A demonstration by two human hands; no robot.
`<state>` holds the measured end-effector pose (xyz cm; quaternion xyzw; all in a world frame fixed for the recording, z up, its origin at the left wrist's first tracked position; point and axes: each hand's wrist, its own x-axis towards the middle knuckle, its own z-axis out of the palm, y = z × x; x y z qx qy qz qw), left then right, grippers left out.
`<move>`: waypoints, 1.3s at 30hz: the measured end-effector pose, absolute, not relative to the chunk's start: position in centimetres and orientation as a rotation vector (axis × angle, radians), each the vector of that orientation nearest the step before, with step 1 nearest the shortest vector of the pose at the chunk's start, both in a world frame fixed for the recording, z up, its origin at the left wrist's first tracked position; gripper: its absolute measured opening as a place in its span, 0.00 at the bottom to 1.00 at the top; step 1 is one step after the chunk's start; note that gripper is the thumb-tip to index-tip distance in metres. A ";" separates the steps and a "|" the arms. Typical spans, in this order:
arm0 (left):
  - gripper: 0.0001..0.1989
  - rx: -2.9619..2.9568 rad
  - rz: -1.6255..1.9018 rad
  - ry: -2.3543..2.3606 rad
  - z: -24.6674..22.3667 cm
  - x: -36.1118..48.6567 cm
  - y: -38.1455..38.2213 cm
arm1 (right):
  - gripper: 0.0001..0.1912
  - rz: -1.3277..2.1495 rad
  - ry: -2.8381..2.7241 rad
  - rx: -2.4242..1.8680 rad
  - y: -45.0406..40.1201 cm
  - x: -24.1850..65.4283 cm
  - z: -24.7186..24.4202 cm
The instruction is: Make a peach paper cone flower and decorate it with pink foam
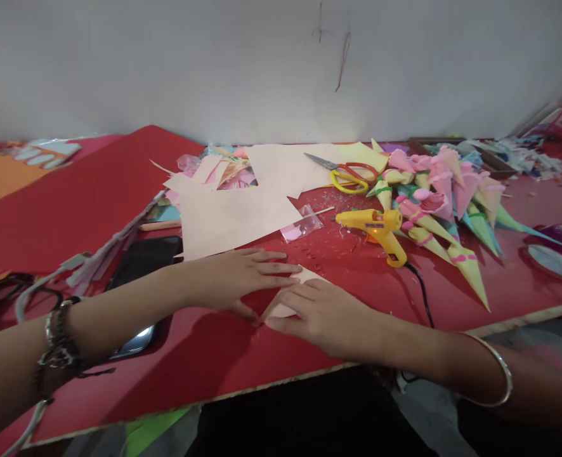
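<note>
head view: left hand point(231, 279) is spread, fingertips at the small paper point(281, 311); right hand point(321, 311) covers it on the table point(243, 374), presumably steadying; whether it pinches cannot be told. glue gun point(373, 221) lies beyond, grip nearward, probably for reach. bare surface toward the front edge gives room; large paper point(228, 219) limits the far side.

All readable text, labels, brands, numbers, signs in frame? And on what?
Nothing legible.
Yellow plastic hot-glue gun: small dark side label, seemingly printed, too small and blurred to read.
No other lettering can be made out.
</note>
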<state>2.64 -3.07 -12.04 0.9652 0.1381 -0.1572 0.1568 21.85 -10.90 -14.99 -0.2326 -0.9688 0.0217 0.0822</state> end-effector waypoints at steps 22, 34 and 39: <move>0.35 2.784 -0.399 0.397 -11.9 2.6 -3.3 | 0.25 0.014 -2.941 -1.165 -12.9 30.1 -13.7; 0.35 2.804 -0.491 0.419 -11.4 3.0 -3.4 | 0.11 0.260 -2.823 -1.169 -11.3 29.1 -12.3; 0.39 2.775 -0.446 0.464 -11.0 3.3 -4.1 | 0.14 0.183 -2.873 -1.028 -10.1 26.7 -13.5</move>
